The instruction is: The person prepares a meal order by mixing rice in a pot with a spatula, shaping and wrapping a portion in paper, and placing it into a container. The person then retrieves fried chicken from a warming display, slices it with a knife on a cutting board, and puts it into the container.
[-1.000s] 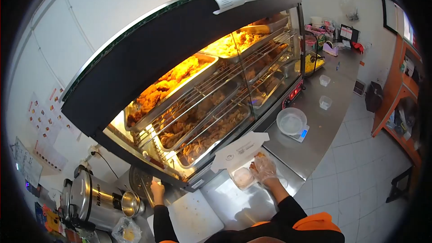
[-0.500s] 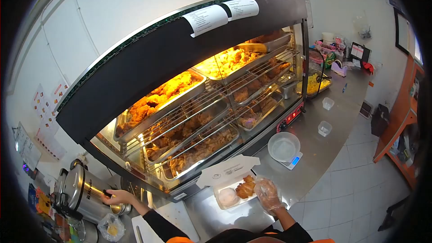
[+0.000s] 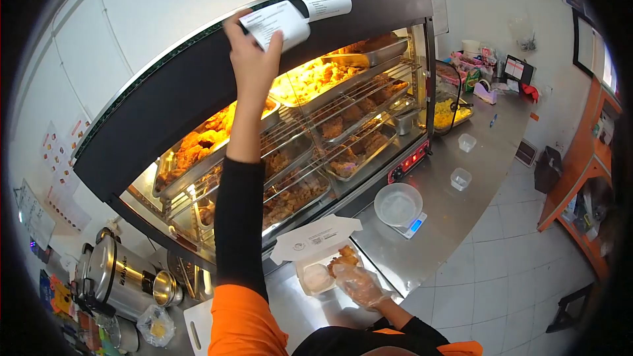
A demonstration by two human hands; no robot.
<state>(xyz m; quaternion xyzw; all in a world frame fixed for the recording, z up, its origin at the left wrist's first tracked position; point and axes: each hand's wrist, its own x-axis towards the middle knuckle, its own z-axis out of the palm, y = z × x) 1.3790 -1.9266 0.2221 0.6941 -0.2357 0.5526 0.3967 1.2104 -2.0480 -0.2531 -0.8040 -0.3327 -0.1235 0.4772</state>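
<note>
Raised to the top of the warming cabinet, my left hand is closed on a printed paper slip, thumb and fingers around its left part. A second slip hangs beside it on the right. In a clear plastic glove, my right hand is at the right side of an open white box, touching fried chicken; its fingertips are partly hidden. A pale round mound of rice sits in the box's left part.
Trays of fried chicken fill the lit cabinet. A scale bearing a round plastic bowl stands to the right, with two small clear tubs beyond. A steel cooker, metal bowls and a white board are at left.
My left hand has moved from near the cooker up to the paper slip and closed on it. My right hand has moved left onto the chicken. The camera view has shifted slightly.
</note>
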